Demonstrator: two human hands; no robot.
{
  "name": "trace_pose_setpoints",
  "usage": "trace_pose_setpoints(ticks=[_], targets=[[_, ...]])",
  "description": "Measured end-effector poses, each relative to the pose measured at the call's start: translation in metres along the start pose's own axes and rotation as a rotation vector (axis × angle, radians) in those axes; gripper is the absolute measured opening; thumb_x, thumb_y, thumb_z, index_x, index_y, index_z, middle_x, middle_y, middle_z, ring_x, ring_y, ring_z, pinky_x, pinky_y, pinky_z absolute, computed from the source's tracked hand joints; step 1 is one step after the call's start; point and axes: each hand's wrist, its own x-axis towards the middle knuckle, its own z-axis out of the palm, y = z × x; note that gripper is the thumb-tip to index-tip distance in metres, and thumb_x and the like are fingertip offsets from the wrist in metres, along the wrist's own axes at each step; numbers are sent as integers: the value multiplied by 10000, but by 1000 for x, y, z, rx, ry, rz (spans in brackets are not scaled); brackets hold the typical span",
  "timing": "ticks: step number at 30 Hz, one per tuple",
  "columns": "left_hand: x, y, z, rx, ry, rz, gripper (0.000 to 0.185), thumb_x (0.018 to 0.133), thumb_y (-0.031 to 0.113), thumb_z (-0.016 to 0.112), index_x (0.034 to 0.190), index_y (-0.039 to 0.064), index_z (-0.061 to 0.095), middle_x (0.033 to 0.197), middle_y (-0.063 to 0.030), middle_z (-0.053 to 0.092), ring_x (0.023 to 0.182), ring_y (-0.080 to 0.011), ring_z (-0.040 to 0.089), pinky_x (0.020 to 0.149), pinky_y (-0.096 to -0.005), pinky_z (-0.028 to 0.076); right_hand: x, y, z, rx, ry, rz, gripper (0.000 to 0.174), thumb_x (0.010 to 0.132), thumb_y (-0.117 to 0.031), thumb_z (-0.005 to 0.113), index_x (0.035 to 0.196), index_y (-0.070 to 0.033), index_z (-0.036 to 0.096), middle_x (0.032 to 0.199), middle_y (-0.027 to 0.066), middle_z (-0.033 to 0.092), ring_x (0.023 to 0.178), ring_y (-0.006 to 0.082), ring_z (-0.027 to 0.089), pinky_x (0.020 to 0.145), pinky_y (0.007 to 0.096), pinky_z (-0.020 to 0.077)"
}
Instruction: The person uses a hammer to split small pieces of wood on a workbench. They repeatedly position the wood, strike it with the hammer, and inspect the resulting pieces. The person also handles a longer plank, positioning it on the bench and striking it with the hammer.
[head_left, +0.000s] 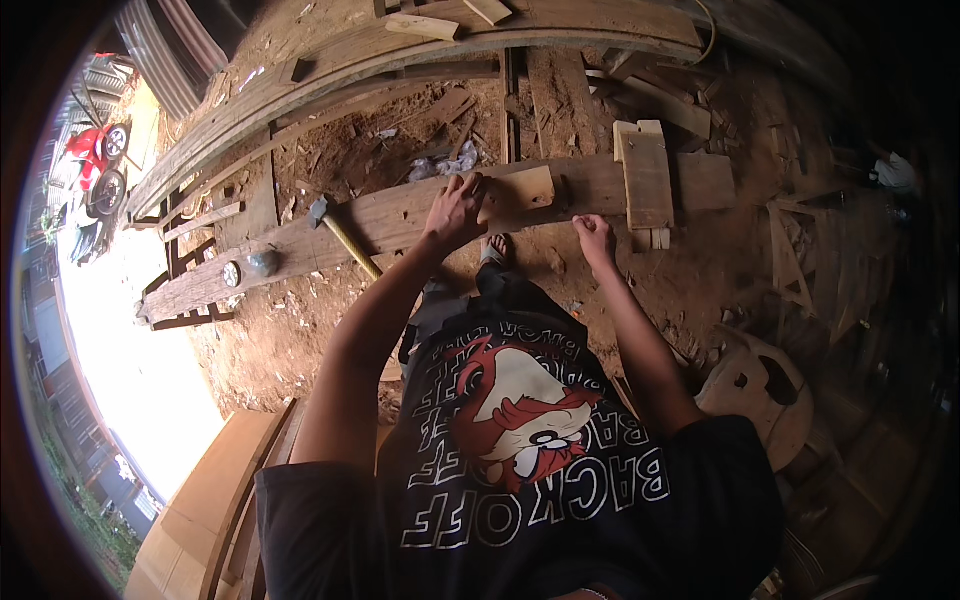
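A long wooden plank (390, 217) lies across in front of me like a narrow bench. My left hand (457, 206) rests at the left end of a short pale wood board (529, 190) on this plank; whether its fingers grip the board is unclear. Off the plank's near edge, right of that board, my right hand (596, 236) is held with thumb and fingers close together; anything small between them cannot be made out. A hammer (341, 232) with a yellowish handle leans over the plank to the left. Farther left stand a jar (262, 262) and a round container (232, 274).
Stacked short boards (649, 176) lie across the plank at right. Beyond it runs a long heavy beam (315, 82) with wood offcuts (422, 27). Wood scraps and shavings cover the dirt floor. A red motorcycle (94, 157) stands far left; more boards (202, 487) lie lower left.
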Motion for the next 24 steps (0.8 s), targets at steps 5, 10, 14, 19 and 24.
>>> trace_pose_setpoints(ticks=[5, 10, 14, 19, 24], targets=[[5, 1, -8, 8, 74, 93, 812, 724, 268, 848, 1426, 37, 512, 1423, -164, 514, 1285, -410, 490, 1096, -488, 461, -13, -25, 20, -277, 195, -151, 518, 948, -490, 691, 1281, -100, 617, 1162, 179, 728, 1054, 394, 698, 913, 488, 535], [-9, -9, -20, 99, 161, 23, 799, 707, 251, 839, 1414, 57, 520, 1434, -174, 501, 1307, -435, 465, 1126, -510, 423, -12, -51, 42, -475, 169, -160, 547, 986, -445, 627, 1428, -130, 561, 1260, 214, 686, 1188, 436, 629, 1015, 505, 491], [-27, -22, -30, 130, 130, -33, 840, 705, 261, 836, 1446, 66, 492, 1440, -210, 471, 1325, -437, 439, 1137, -526, 399, -5, -65, 65, -437, 125, -387, 538, 997, -346, 613, 1481, -128, 532, 1261, 239, 669, 1159, 440, 628, 991, 507, 497], [-50, -36, -37, 118, 5, -110, 852, 732, 244, 816, 1502, 109, 479, 1437, -221, 468, 1335, -461, 435, 1161, -536, 380, 18, -76, 95, -86, 46, -620, 406, 1003, -202, 601, 1394, -96, 585, 1101, 223, 693, 999, 395, 662, 881, 484, 519], [-46, -37, -35, 73, 43, 59, 865, 699, 148, 791, 1509, 126, 490, 1424, -153, 502, 1326, -410, 456, 1175, -526, 364, 24, -72, 83, 358, -191, -557, 306, 1038, -293, 622, 1124, -6, 684, 865, 106, 677, 808, 191, 630, 756, 371, 504]])
